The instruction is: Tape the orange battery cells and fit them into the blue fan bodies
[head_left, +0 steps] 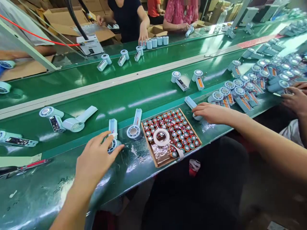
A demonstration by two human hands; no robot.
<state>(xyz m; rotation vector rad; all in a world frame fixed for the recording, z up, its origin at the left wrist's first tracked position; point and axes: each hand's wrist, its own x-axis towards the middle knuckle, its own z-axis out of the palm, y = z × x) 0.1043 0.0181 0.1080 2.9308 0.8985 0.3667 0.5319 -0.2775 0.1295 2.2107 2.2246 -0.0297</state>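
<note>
My left hand (pixel 96 156) curves over a light-blue fan housing (pixel 113 145) near the bench edge, thumb and fingers around its round head; its open handle points away. To the right, another blue housing (pixel 133 131) lies untouched. My right hand (pixel 211 113) has its fingers on a blue housing (pixel 190 102), whose round part is mostly hidden beneath the fingers. Between the hands sits a cardboard tray (pixel 156 159) of small round cells with red wires. A white tape roll (pixel 161 137) rests on the cells, its loose end hanging over the tray's front edge.
A green conveyor (pixel 148 92) carries several blue housings. Many more are crowded at right (pixel 240 91), near another person's hands (pixel 296 100). Red-handled scissors (pixel 35 164) lie at left. Across the line, people handle blue parts beside a white device (pixel 90 45) and boxes.
</note>
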